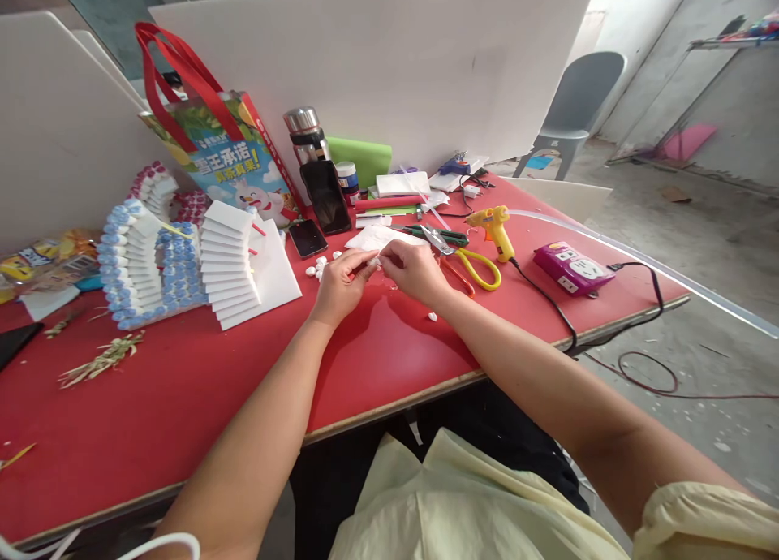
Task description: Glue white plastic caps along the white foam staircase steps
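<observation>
My left hand (342,284) and my right hand (417,269) meet over the red table, fingers pinched together. Between the fingertips is a small white piece (376,262), mostly hidden by them. Several similar white lumps (317,268) lie just left of my left hand, and a single white lump (432,317) sits below my right wrist. Behind the hands is a crumpled white sheet (378,237). Scissors with yellow handles (487,272) and an orange-handled tool (458,277) lie beside my right hand.
A yellow glue gun (497,234) and purple power strip (572,269) are at right, with trailing cords. Left stand a stepped white model (228,272) and a blue-and-white model (122,260). Phones (327,199), a thermos (303,126) and a gift bag (243,166) line the back.
</observation>
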`<state>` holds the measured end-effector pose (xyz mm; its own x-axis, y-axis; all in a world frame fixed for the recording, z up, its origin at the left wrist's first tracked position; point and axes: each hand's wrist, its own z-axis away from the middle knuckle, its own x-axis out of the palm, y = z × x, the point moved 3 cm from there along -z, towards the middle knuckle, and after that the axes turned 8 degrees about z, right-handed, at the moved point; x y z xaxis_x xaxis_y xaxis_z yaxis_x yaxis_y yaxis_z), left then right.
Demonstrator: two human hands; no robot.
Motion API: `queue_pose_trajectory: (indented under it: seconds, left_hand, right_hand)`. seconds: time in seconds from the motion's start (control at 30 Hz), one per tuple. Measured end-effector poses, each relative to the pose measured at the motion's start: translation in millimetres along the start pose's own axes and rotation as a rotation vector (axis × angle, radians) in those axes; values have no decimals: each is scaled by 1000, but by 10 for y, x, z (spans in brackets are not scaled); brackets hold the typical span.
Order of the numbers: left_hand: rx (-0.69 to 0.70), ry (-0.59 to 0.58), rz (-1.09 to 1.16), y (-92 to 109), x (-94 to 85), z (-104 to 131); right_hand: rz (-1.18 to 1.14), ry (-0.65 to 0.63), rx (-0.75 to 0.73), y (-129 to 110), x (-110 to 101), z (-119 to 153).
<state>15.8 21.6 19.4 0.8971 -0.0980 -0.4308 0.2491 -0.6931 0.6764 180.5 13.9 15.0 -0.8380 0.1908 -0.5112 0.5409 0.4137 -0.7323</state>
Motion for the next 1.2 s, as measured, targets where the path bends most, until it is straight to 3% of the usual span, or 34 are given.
queue_pose_trajectory:
  seconds: [0.17,0.27,0.53,0.73,0.93,1.03,1.13,1.2]
  left_hand:
    - [-59,-23,78,-27,-7,-10]
    - [-118,-8,149,-62,-7,-3]
    - [-120,3,103,-72,-19,-4]
    - [-109,0,118,-52,-18,-12]
    - [-158,2,160,-91,-7,-8]
    - [-223,16,243,-127,-22,-2]
    - [-286,25,345,-132,-20,3]
    - [-304,29,378,-109,-11,0]
  right_hand:
    - [181,25,-182,-54,-32,22]
    - [205,29,-209,-67,-39,23]
    - [68,-39,7,-19,-36,-24]
    - [-242,-150,214,30,-12,-30]
    - [-268,-116,293,41,-50,-48]
    - [-210,-46,151,-4,-88,-39]
    - [-40,-7,-69,-51,-80,-12]
    - [76,13,-137,-53,-56,0]
